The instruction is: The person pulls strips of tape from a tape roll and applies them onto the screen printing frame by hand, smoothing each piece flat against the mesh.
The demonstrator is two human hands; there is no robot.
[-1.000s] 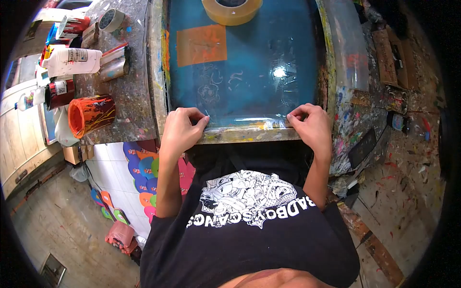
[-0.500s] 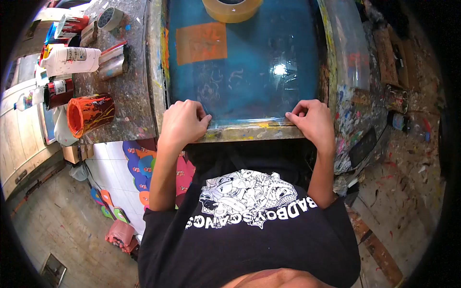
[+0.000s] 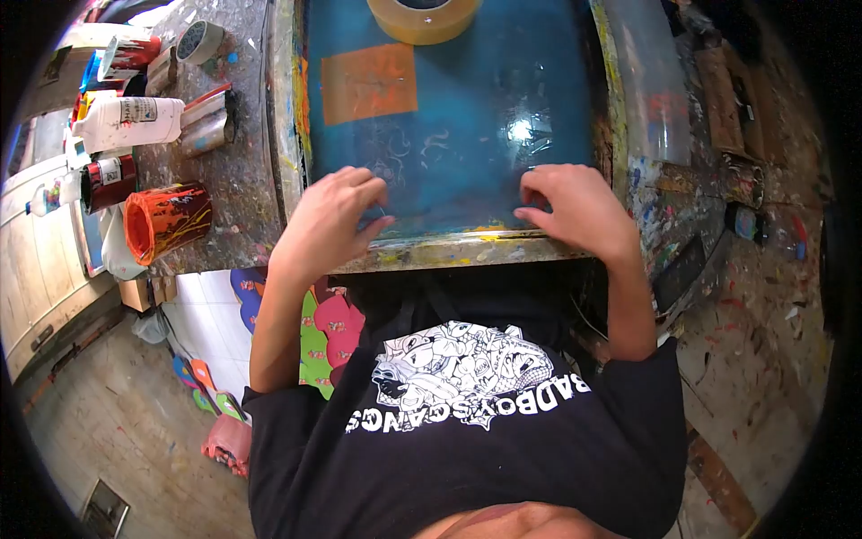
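Note:
In front of me a wooden-framed printing screen (image 3: 476, 251) holds a blue-green mesh, with streaks of paint on its near rail. Over the left end of that rail rests my left hand (image 3: 334, 216), thumb and fingers apart in a loose curve. My right hand (image 3: 579, 208) is at the right end of the rail, its fingers curled and a gap between thumb and index finger. I make out nothing held in either hand. A roll of clear tape (image 3: 426, 27) lies at the far end of the mesh, and an orange patch (image 3: 369, 83) shows at its upper left.
Left of the screen, a paint-stained table carries an orange paint can (image 3: 168, 220), a dark red can (image 3: 108, 182), a white bottle (image 3: 133, 123) and a grey roll (image 3: 199, 42). A cardboard box (image 3: 732, 103) stands at the right. Colourful cut pieces (image 3: 334, 323) lie below left.
Both hands have loosened from a pinch at the near edge. Their fingers have lifted and spread, and the wrists have shifted outward. The glossy clear strip along the edge no longer shows plainly.

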